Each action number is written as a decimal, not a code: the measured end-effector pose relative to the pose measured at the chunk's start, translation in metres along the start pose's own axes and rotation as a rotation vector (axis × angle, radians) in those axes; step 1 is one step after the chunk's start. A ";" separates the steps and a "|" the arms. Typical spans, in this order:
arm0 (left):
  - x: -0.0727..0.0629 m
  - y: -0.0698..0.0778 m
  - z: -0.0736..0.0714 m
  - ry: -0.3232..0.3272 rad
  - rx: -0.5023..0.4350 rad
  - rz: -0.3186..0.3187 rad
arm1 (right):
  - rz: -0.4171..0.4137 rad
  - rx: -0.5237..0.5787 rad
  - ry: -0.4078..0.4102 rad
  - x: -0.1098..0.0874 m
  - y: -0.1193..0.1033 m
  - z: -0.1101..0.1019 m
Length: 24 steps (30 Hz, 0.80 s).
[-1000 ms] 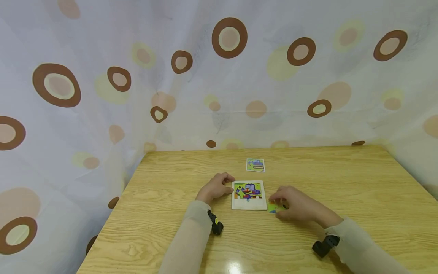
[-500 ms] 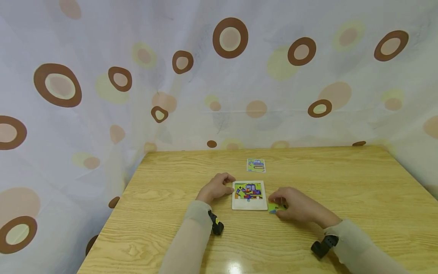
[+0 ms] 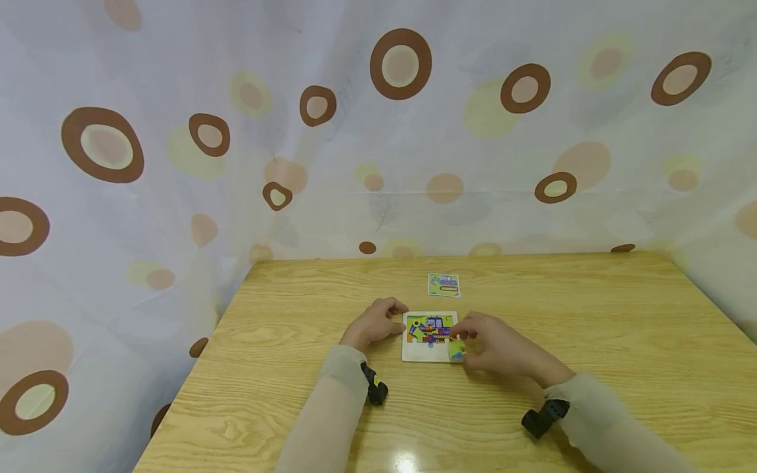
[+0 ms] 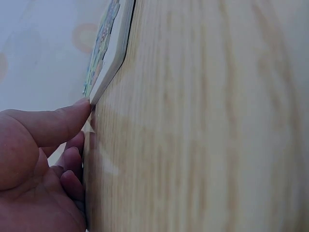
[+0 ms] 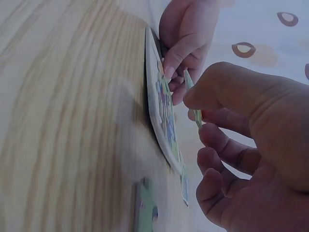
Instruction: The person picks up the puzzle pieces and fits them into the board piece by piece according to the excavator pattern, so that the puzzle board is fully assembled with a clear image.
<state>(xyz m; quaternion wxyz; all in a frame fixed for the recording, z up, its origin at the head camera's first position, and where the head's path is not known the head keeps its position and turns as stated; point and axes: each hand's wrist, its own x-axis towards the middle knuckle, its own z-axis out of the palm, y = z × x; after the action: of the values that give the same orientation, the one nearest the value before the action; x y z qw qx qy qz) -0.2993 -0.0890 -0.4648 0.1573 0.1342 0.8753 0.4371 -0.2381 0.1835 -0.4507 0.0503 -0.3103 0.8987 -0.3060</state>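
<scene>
A white-framed jigsaw board (image 3: 421, 353) lies flat on the table, its upper part filled with a picture of a blue digger on green. My left hand (image 3: 372, 323) rests at its left side, the straight thumb (image 4: 63, 121) touching the frame's edge and the other fingers bent against the tabletop. Between thumb and fingers, my right hand (image 3: 505, 345) pinches a green puzzle piece (image 3: 456, 351) above the board's lower right part. In the right wrist view that puzzle piece (image 5: 198, 117) shows edge-on, clear of the board. Another green puzzle piece (image 5: 144, 208) lies on the table near the right hand.
A small picture card (image 3: 443, 285) showing a digger lies behind the board on the wooden table (image 3: 284, 394). A patterned curtain (image 3: 331, 217) hangs along the table's back and sides. Each wrist carries a black camera, such as the right one (image 3: 544, 418).
My right hand has lifted a green puzzle piece from the table beside the board and moved it left over the board's lower right part. The left hand has stayed in place.
</scene>
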 end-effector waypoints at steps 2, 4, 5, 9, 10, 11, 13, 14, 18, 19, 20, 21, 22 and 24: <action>0.000 0.000 0.000 0.000 -0.002 -0.001 | -0.028 0.007 0.010 0.004 -0.003 0.002; 0.001 0.000 0.000 0.001 -0.002 -0.001 | -0.053 0.009 0.017 0.009 -0.006 0.005; 0.001 0.000 0.000 0.001 0.000 0.001 | -0.064 0.009 0.018 0.011 -0.007 0.006; 0.002 -0.001 0.000 0.002 0.008 0.004 | -0.059 0.023 0.015 0.020 -0.011 0.012; 0.002 -0.001 0.000 0.003 0.013 0.007 | -0.054 0.038 0.013 0.022 -0.012 0.014; 0.002 -0.001 0.000 0.004 0.016 0.007 | -0.049 0.047 0.013 0.023 -0.014 0.015; 0.002 -0.002 0.000 0.003 0.023 0.005 | -0.033 0.075 0.010 0.027 -0.017 0.018; 0.002 -0.002 0.000 0.001 0.028 0.004 | -0.027 0.086 0.008 0.028 -0.018 0.019; 0.003 -0.001 -0.001 -0.002 0.055 0.015 | -0.025 0.099 0.005 0.035 -0.021 0.024; 0.003 -0.001 -0.001 -0.003 0.059 0.017 | -0.029 0.099 0.003 0.037 -0.022 0.025; 0.003 -0.001 -0.002 -0.004 0.062 0.022 | -0.033 0.094 0.002 0.039 -0.022 0.026; 0.003 -0.001 -0.002 -0.004 0.064 0.027 | -0.043 0.089 -0.001 0.040 -0.022 0.027; 0.003 -0.001 -0.003 -0.005 0.063 0.026 | -0.044 0.086 -0.006 0.042 -0.022 0.028; 0.003 -0.001 -0.003 -0.009 0.061 0.023 | -0.049 0.078 -0.015 0.044 -0.022 0.030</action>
<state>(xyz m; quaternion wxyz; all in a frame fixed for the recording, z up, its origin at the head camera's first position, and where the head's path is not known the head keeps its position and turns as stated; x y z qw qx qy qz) -0.3028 -0.0906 -0.4644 0.1519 0.1509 0.8858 0.4116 -0.2534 0.1283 -0.4573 0.0616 -0.3321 0.8779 -0.3394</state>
